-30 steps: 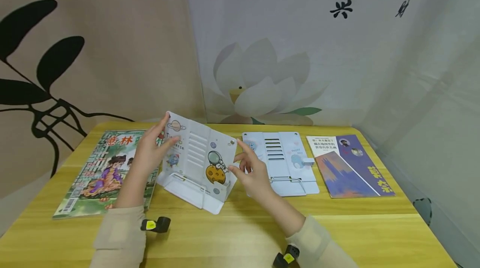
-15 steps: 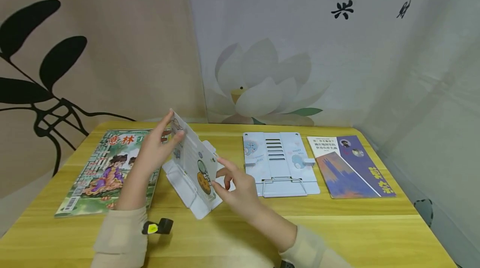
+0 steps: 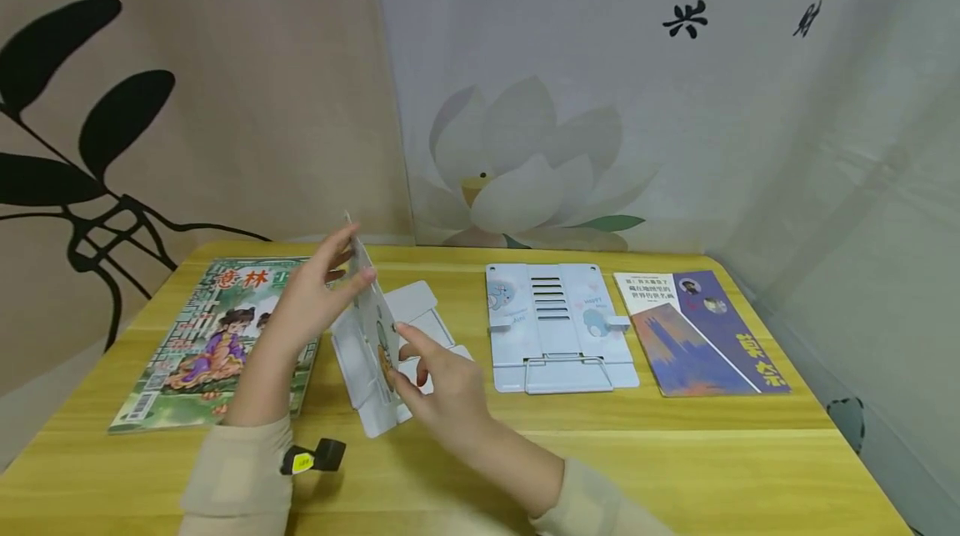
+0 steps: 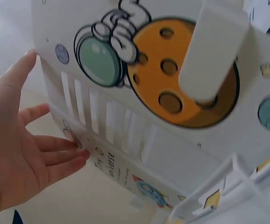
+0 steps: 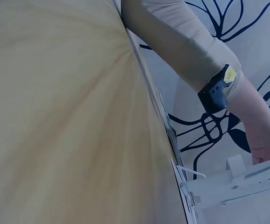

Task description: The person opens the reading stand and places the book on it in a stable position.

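Observation:
A white metal book stand (image 3: 372,311) with a space print stands left of the table's middle. Its printed panel is raised steeply, seen nearly edge-on, above a pale base (image 3: 412,299). My left hand (image 3: 318,294) holds the panel's upper left part. In the left wrist view, that hand's (image 4: 13,149) thumb and fingers meet the edge beside the slots; an orange moon (image 4: 153,107) and a white clip (image 4: 212,56) show on the panel. My right hand (image 3: 450,398) pinches the panel's right edge between thumb and index finger. The right wrist view shows the stand (image 5: 219,191) from the side.
A second, blue-white book stand (image 3: 551,336) lies flat right of the middle. Beyond it is a purple book (image 3: 708,336). A magazine (image 3: 217,344) lies under and beside my left forearm. A printed curtain (image 3: 525,102) hangs behind the wooden table (image 3: 675,469).
The stand's panel has turned from facing me to nearly edge-on, and the base now shows behind it. My right hand has moved left with the edge; my left hand has shifted slightly right.

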### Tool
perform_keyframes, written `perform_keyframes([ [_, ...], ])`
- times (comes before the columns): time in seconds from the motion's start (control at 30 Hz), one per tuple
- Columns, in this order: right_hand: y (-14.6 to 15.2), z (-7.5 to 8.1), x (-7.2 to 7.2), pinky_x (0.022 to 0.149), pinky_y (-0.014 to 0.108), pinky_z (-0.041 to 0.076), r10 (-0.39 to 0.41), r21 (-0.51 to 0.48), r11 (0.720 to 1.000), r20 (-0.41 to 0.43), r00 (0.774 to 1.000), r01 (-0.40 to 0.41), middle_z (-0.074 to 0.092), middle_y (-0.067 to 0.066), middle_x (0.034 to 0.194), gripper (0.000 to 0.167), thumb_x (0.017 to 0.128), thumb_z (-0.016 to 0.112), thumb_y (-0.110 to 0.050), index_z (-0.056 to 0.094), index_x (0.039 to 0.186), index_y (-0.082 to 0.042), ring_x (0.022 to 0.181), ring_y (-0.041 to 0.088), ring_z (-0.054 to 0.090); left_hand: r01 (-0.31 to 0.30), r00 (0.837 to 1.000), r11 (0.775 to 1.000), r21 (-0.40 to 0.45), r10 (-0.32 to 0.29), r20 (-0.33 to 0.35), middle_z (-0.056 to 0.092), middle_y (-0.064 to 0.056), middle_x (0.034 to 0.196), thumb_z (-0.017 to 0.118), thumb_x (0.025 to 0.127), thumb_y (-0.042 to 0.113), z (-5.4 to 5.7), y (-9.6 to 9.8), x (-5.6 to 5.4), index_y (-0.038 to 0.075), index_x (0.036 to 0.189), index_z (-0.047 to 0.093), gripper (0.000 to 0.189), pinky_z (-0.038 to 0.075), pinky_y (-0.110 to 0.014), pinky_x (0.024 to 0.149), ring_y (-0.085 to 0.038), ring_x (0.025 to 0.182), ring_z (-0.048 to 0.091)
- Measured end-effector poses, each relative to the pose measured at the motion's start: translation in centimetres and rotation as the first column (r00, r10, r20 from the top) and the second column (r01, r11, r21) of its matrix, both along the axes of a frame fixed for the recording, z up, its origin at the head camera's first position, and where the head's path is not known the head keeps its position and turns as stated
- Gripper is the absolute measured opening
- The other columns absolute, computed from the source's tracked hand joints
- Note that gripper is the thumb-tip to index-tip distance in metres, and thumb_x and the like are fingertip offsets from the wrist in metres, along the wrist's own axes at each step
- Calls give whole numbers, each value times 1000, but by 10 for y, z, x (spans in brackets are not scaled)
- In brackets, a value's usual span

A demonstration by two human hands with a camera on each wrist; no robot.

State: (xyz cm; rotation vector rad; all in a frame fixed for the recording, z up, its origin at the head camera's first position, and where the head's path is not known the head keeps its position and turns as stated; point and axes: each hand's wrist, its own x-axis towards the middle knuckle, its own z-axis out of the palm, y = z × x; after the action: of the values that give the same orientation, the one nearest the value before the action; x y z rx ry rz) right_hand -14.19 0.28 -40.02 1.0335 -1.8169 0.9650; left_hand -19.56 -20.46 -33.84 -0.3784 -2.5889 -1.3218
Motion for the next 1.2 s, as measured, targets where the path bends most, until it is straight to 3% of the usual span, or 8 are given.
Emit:
perform_keyframes([
  [0.3,-11,-2,0,54,5,34,6,29,1000,14,1000,-6,68,0,90,73,72,81,-3,43,135,-11,56,5,53,61,995,997,49,-65,75,30,-16,151,63,92,38,7,-2,4,19,149,31,69,32,-60,101,-39,135,31],
  [0.57,-6,-4,-6,53,6,33,60,51,997,37,998,-62,69,1,92,68,74,81,-5,46,132,-12,55,4,52,96,990,987,129,-108,88,30,-16,151,64,93,31,8,-6,4,13,148,31,66,25,-58,106,-39,136,28],
  [0.77,8,-10,-20,48,7,32,67,5,998,184,981,-70,68,3,97,60,77,78,-4,50,129,-10,57,4,51,139,986,972,189,-153,59,29,-16,151,60,96,23,4,-8,2,9,148,30,62,24,-56,107,-38,136,28],
  [0.97,24,-21,-41,45,15,34,-79,72,996,402,912,54,66,-2,101,55,82,77,-11,53,131,-13,60,3,51,171,982,956,237,-184,33,30,-15,151,57,97,15,1,-12,1,8,149,30,59,26,-56,106,-38,136,29],
  [1.1,30,-27,-50,46,19,38,-161,184,980,515,842,75,65,-5,94,46,82,78,-17,60,125,-15,59,4,49,201,976,936,288,-217,22,30,-15,152,54,96,11,-2,-12,0,10,150,32,58,26,-54,107,-35,137,29],
  [1.2,32,-32,-53,46,20,37,-213,289,956,580,786,46,62,-7,86,36,83,77,-23,66,117,-15,57,3,46,224,971,922,315,-238,7,30,-13,152,53,96,11,-4,-12,-1,11,149,33,56,24,-53,108,-32,137,28],
])
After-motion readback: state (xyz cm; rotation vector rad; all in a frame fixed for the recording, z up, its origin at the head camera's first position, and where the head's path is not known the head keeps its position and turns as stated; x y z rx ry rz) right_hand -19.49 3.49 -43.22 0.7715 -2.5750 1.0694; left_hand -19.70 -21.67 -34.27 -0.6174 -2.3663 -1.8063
